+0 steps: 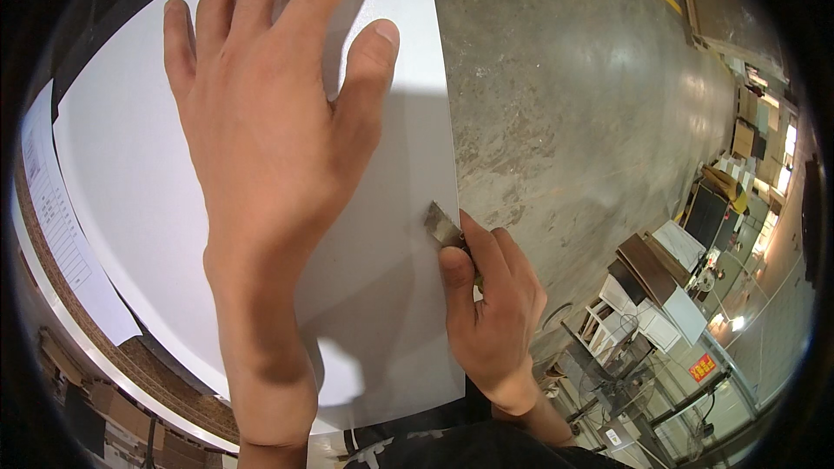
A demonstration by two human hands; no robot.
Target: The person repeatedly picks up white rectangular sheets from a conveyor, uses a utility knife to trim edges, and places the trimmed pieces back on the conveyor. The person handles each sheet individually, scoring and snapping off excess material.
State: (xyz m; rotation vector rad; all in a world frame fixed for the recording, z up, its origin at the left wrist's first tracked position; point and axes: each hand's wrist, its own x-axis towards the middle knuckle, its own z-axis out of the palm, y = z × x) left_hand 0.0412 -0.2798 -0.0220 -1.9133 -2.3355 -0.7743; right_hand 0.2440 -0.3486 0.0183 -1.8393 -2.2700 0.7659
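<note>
A large white board (382, 269) lies in front of me, its right edge running from the top down toward my body. My left hand (269, 113) is over the board with fingers spread and thumb out to the right; it holds nothing. Whether the palm presses on the surface cannot be made out. At the board's right edge my right hand (495, 304) is closed round a flat metal blade (445, 227), thumb on the near side. The blade's slanted tip points up and left over the board; its grip is mostly hidden in my fingers.
A printed paper sheet (74, 234) sticks out at the board's left. Grey concrete floor (591, 78) spreads to the right. Stacked panels (651, 274), a floor fan (608, 382) and a red sign (701, 368) stand at lower right. Another stack of boards (730, 9) is at upper right.
</note>
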